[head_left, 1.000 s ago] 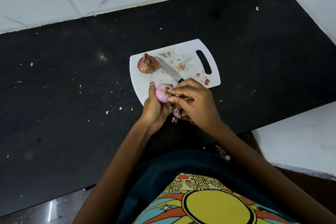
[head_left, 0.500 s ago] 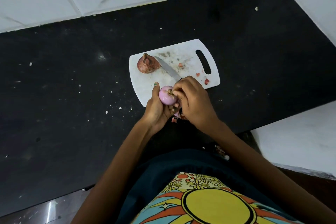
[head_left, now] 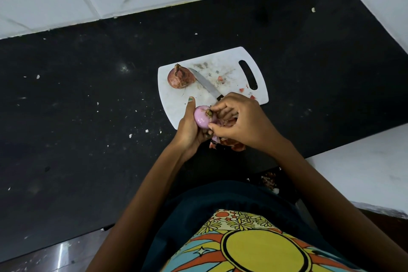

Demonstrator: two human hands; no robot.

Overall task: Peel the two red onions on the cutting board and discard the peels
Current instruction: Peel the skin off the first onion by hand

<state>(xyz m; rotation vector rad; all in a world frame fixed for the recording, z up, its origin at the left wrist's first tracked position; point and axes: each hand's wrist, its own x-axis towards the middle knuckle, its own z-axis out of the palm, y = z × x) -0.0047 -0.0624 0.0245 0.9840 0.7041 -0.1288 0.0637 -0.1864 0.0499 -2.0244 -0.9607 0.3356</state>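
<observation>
While the fingertips (head_left: 211,126) of the right hand (head_left: 240,123) pinch loose skin at the root end, the left hand (head_left: 191,128) cups the half-bared onion (head_left: 202,118) at the board's near edge, frame centre. First peel looks nearly finished; next pull likely strips toward the peel heap (head_left: 229,144) below. Second onion (head_left: 180,77), unpeeled, sits upper left on the cutting board (head_left: 220,66) beside the knife (head_left: 205,84).

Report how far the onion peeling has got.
Done: little; loose peels lie on the counter, not discarded. In hand: left hand holds the mostly bare onion while right hand pulls skin. Left: the unpeeled onion on the cutting board.
</observation>
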